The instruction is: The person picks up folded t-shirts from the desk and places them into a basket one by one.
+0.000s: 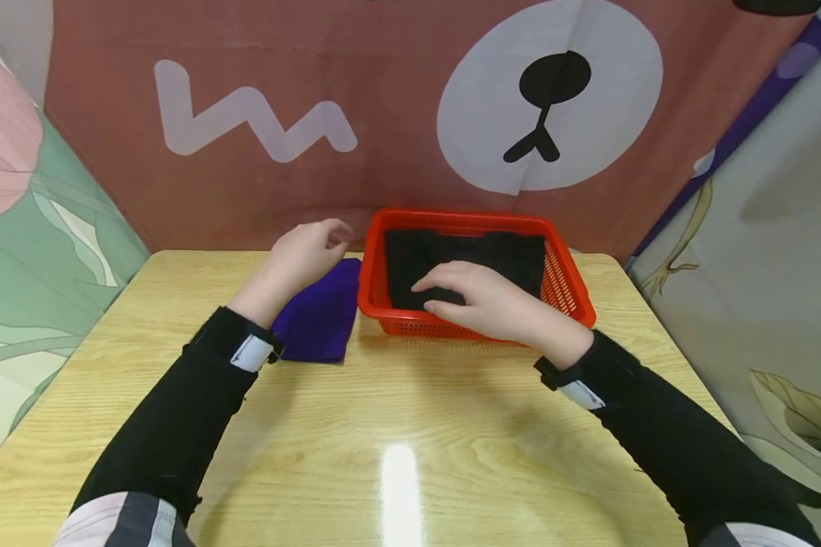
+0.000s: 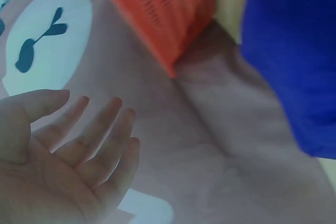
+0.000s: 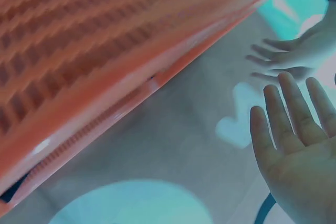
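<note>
A red perforated basket (image 1: 417, 327) stands at the back of the table, and folded black cloth (image 1: 410, 258) lies inside it. To the basket's left, a folded purple-blue cloth (image 1: 318, 323) rests on the tabletop. My left hand (image 1: 308, 249) hovers above the far part of that cloth, holding nothing; its fingers are spread and relaxed in the left wrist view. Over the basket's front rim and the black cloth is my right hand (image 1: 482, 298). It holds nothing either, and its fingers (image 3: 286, 124) extend nearly straight in the right wrist view.
The pale wood table (image 1: 356, 448) reaches toward me, with a bright light reflection near its front. Behind the basket hangs a brown curtain (image 1: 397, 99) with a bear's muzzle printed on it. Patterned fabric (image 1: 759, 251) borders the right side, and leafy fabric (image 1: 48, 251) the left.
</note>
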Action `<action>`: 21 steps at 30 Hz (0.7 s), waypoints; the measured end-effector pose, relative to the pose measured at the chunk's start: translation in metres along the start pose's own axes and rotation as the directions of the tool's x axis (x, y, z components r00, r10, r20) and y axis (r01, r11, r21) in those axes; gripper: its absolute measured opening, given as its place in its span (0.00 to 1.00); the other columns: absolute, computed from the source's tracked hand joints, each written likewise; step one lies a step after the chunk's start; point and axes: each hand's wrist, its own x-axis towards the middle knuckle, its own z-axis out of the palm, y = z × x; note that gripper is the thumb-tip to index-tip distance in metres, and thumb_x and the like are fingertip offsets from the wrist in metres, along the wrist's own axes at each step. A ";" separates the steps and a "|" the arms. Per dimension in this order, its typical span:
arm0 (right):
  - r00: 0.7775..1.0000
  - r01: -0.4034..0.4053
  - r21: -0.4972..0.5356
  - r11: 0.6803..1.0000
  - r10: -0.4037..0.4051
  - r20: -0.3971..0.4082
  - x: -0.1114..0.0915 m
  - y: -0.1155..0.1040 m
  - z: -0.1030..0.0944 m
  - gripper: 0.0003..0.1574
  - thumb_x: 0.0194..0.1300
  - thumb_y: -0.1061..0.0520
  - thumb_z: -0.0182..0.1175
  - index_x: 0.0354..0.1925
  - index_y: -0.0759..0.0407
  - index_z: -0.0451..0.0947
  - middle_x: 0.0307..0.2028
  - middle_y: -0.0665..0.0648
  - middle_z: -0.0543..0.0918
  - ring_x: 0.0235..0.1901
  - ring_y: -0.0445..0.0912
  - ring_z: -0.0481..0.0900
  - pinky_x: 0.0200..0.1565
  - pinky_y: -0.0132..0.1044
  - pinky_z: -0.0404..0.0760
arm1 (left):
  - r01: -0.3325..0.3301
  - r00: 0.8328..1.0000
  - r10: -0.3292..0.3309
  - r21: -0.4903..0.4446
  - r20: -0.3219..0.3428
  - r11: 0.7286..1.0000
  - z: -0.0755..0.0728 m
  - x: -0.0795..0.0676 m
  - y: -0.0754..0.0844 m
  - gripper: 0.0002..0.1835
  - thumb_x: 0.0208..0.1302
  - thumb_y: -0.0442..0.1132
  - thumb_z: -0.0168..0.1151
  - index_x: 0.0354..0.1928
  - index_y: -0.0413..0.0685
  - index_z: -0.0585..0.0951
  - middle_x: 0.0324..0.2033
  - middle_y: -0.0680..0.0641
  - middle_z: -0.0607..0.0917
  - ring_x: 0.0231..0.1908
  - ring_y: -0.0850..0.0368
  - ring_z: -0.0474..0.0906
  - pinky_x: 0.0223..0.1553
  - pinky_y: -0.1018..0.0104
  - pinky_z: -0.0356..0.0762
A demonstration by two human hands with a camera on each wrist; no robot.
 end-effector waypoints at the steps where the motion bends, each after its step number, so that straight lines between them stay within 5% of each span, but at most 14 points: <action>1: 0.999 0.038 0.002 0.999 -0.038 0.004 0.001 -0.004 0.004 0.17 0.69 0.54 0.63 0.55 0.54 0.81 0.51 0.51 0.82 0.54 0.47 0.76 0.60 0.45 0.73 | 0.009 1.000 -0.009 -0.004 0.009 1.000 0.002 -0.002 -0.004 0.19 0.73 0.42 0.54 0.61 0.45 0.76 0.54 0.41 0.82 0.55 0.44 0.77 0.59 0.46 0.72; 8: 0.975 0.211 -0.024 0.977 -0.209 0.078 0.009 -0.027 0.040 0.16 0.70 0.54 0.62 0.54 0.54 0.82 0.50 0.51 0.83 0.53 0.44 0.77 0.58 0.39 0.73 | 0.063 0.998 -0.064 0.016 0.015 0.998 0.017 -0.006 -0.039 0.18 0.71 0.40 0.55 0.60 0.42 0.77 0.54 0.36 0.82 0.55 0.40 0.77 0.58 0.45 0.71; 21: 0.974 0.099 -0.091 0.991 -0.078 0.211 0.037 -0.035 0.113 0.16 0.70 0.52 0.59 0.54 0.54 0.83 0.52 0.50 0.83 0.56 0.46 0.77 0.58 0.39 0.74 | 0.197 0.975 -0.206 0.106 0.087 0.975 0.022 -0.023 -0.106 0.23 0.70 0.40 0.53 0.59 0.29 0.74 0.57 0.28 0.77 0.58 0.33 0.73 0.61 0.42 0.67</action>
